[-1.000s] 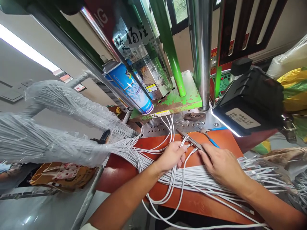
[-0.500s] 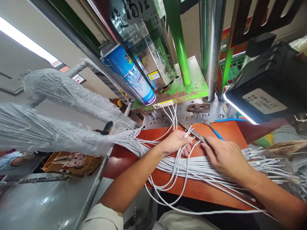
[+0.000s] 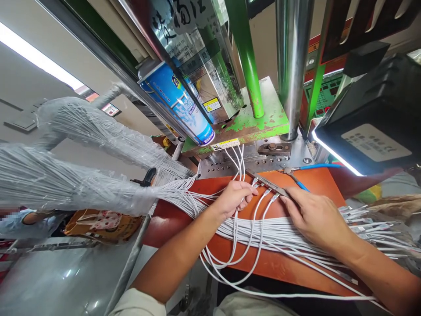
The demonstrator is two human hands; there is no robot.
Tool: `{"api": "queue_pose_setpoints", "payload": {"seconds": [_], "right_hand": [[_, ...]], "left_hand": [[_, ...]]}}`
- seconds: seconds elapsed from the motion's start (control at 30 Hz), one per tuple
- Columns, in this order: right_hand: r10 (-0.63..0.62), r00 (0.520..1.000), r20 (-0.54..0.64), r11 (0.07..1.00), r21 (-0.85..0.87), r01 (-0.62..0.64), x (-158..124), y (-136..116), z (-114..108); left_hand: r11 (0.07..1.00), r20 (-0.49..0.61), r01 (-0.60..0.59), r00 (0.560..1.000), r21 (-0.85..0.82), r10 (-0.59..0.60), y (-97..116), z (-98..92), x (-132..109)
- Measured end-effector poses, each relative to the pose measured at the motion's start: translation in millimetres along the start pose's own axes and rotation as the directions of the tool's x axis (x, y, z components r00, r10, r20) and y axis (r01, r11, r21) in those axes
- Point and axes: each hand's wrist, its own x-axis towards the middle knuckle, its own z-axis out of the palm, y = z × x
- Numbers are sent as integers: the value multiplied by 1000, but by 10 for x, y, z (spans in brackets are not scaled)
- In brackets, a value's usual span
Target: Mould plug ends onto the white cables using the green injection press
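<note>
My right hand [image 3: 314, 215] grips the near end of a narrow metal bar fixture [image 3: 269, 183] that slants over the orange board [image 3: 309, 180]. Several white cables [image 3: 259, 210] have their plug ends set along the bar's near side. At the bar's left part, my left hand [image 3: 234, 197] pinches a white cable just below its plug [image 3: 255, 182]. Other loops of cable hang below the hands. Beneath them a thick bundle of white cables [image 3: 243, 230] lies across the board.
A green press plate [image 3: 269, 118] stands behind the board, with a blue spray can [image 3: 180, 105] on it. Blue-handled cutters [image 3: 297, 180] lie at the back right. A black lamp [image 3: 368, 123] overhangs the right. Plastic-wrapped cables [image 3: 75, 175] hang at left; a person's arm [image 3: 33, 217] shows beyond.
My left hand has shifted slightly left and now holds a cable near the bar's left part. Cables it had bunched together now stand apart along the bar. The right hand keeps its grip.
</note>
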Motion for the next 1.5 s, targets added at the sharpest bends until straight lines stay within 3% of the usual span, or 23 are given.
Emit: {"api": "queue_pose_setpoints", "payload": {"seconds": [0.23, 0.5, 0.7, 0.83, 0.97, 1.1, 1.27, 1.5], "right_hand": [[20, 1000, 6, 999, 31, -20, 16, -25, -21], [-49, 999, -6, 998, 42, 49, 0, 19, 3], [-146, 986, 75, 983, 119, 137, 23, 53, -2], [-99, 995, -11, 995, 32, 100, 11, 39, 14], [-79, 994, -81, 997, -20, 78, -1, 11, 11], [-109, 991, -73, 994, -35, 106, 7, 22, 12], [-127, 990, -55, 991, -50, 124, 1, 68, 41], [-126, 988, -87, 992, -41, 123, -12, 63, 35]], "left_hand": [[1000, 57, -9, 998, 7, 8, 20, 20, -26], [999, 54, -40, 998, 4, 40, -1, 54, -8], [1000, -37, -8, 999, -1, 8, 11, 188, 5], [992, 27, -2, 1000, 123, -2, 52, 100, 21], [974, -148, -137, 975, 179, 164, 41, -30, -31], [988, -101, -89, 990, 126, 102, -45, -60, -63], [990, -154, -24, 987, 140, 46, -68, -45, 18], [990, -116, -52, 991, 134, 68, -51, -69, 38]]}}
